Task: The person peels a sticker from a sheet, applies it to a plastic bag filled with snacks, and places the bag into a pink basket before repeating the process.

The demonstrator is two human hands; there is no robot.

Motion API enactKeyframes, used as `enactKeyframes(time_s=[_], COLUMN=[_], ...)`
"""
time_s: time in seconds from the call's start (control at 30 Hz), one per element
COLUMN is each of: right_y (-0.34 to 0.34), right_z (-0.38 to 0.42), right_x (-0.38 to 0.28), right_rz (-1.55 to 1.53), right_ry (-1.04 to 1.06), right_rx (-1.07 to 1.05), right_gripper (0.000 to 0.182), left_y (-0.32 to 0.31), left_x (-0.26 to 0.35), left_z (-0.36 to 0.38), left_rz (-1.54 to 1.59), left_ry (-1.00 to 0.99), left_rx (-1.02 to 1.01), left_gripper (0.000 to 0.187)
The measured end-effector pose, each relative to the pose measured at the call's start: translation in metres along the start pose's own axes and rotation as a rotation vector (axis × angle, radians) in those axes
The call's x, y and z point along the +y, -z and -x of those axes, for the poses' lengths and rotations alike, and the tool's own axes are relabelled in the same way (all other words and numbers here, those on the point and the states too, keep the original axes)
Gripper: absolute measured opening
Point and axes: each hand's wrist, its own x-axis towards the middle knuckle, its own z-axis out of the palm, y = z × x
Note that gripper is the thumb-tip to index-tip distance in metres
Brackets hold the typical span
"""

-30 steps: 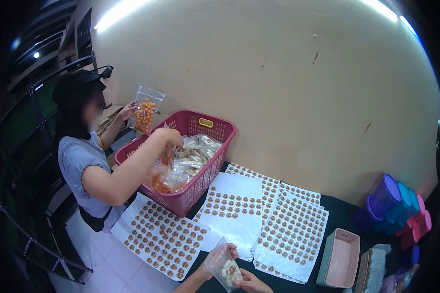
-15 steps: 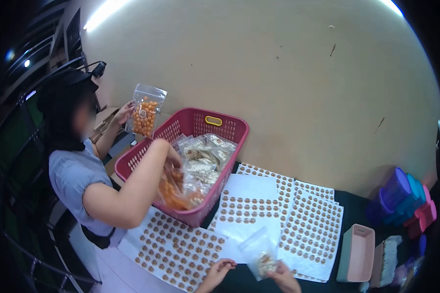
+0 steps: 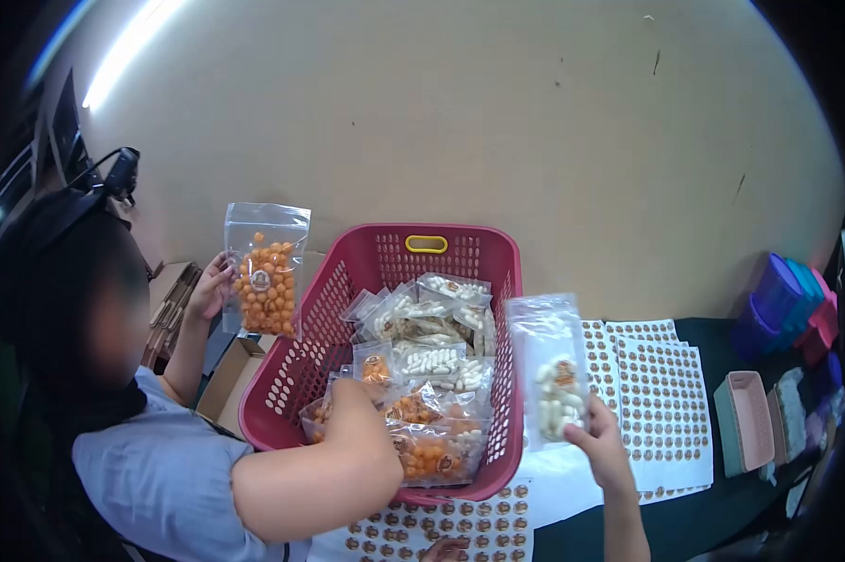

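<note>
My right hand (image 3: 602, 450) is closed on the lower edge of a clear zip bag (image 3: 549, 375). The bag hangs upright just right of the basket, with white oblong pieces at its bottom and a round brown label on it. My left hand (image 3: 446, 550) shows only in part at the bottom edge, over a sheet of round stickers (image 3: 497, 525). Its visible fingers look loosely stretched, and nothing shows in them. Beside the hands stands a pink-red plastic basket (image 3: 513, 375), filled with bags of white pieces (image 3: 432, 361) and bags of orange balls (image 3: 427, 456).
At the left a co-worker (image 3: 160, 468) holds up a bag of orange balls (image 3: 268, 281) and reaches into the basket with the other arm. More sticker sheets (image 3: 666, 403) lie at the right. Beyond them are a small pink-green bin (image 3: 746, 421) and purple containers (image 3: 774, 290).
My right hand has lifted the bag of white pieces up beside the basket. My view has shifted left and closer to the basket. My left hand now sits lower in view. The co-worker's arm remains in the basket.
</note>
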Motion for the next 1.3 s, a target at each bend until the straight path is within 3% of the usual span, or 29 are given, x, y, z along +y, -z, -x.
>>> enactKeyframes(time_s=[0.07,0.17,0.43,0.5,0.53,0.57,0.7,0.77,0.83,0.87,0.93,1.03,1.23,1.3], right_y=[-0.035,-0.062,-0.088,-0.082,-0.082,-0.082,-0.068,-0.05,-0.032,-0.016,0.013,0.055,0.142,0.179], right_z=[-0.013,-0.03,-0.055,-0.061,-0.059,-0.054,-0.033,-0.017,0.006,0.018,0.044,0.088,0.153,0.166], right_x=[0.009,0.033,0.028,0.034,0.037,0.039,0.026,0.037,0.051,0.069,0.099,0.141,0.143,0.122], right_rz=[0.064,0.261,0.335,0.915,1.121,1.218,1.031,0.863,0.676,0.658,0.542,0.34,0.226,0.365], right_ry=[0.007,0.148,0.145,0.153,0.29,0.238,0.345,0.411,0.324,0.284,0.129,-0.186,-0.264,-0.388], right_rx=[0.01,0.044,0.181,0.119,0.049,0.047,0.161,0.235,0.286,0.282,0.265,0.232,0.166,0.1], right_gripper=[0.041,0.036,0.033,0.043,0.06,0.068,0.062,0.04,0.023,0.018,0.01,0.013,0.024,0.028], left_y=[0.016,0.053,0.092,0.101,0.106,0.113,0.11,0.096,0.061,0.05,0.026,-0.009,-0.124,-0.17], left_x=[-0.009,-0.033,-0.032,-0.044,-0.05,-0.058,-0.099,-0.128,-0.054,-0.047,-0.052,-0.067,-0.097,-0.106], left_z=[-0.006,-0.029,-0.048,-0.045,-0.044,-0.043,-0.058,-0.068,-0.053,-0.054,-0.062,-0.063,-0.048,-0.046], left_rz=[0.122,0.108,0.047,0.03,0.019,0.009,-0.043,-0.081,0.012,-0.155,-0.177,-0.256,-0.436,-0.489], left_ry=[-0.135,-0.117,-0.07,-0.071,-0.078,-0.095,-0.123,-0.149,-0.088,-0.108,-0.1,-0.066,-0.05,-0.067], left_rx=[-0.009,0.011,0.065,0.076,0.081,0.087,0.079,0.06,0.115,0.116,0.082,0.061,0.083,0.052], left_gripper=[0.026,0.025,0.023,0.022,0.022,0.022,0.021,0.02,0.023,0.019,0.019,0.02,0.017,0.016])
